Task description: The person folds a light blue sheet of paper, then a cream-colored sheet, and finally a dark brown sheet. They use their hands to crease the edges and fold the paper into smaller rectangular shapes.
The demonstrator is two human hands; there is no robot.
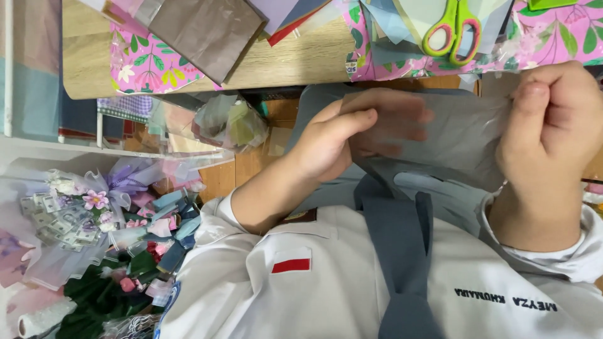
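**Translucent sheet held taut between both hands, below the table edge**

Both hands are gripping one thin, translucent grey sheet [458, 141], which is lying between them in front of the person's chest, just below the edge of the wooden table [301, 59]. The hand at picture left [333, 147] is clasping its end with the thumb on the near face and the fingers behind, showing dimly through the film. The hand at picture right [556, 122] is clenching into a fist, pinching the other end under the thumb. Which is the person's left or right cannot be told, since the view appears turned.

The sheet's long axis is running from hand to hand, roughly level across the picture. It is stretching flat, with no slack visible. Neither hand is nearer: each is holding one end.

Green-handled scissors [452, 31] are lying on the table above the sheet, well apart from both hands, among coloured paper sheets [207, 31] and pink floral wrapping [147, 69]. A bouquet with a purple ribbon [100, 201] is resting lower at picture left.
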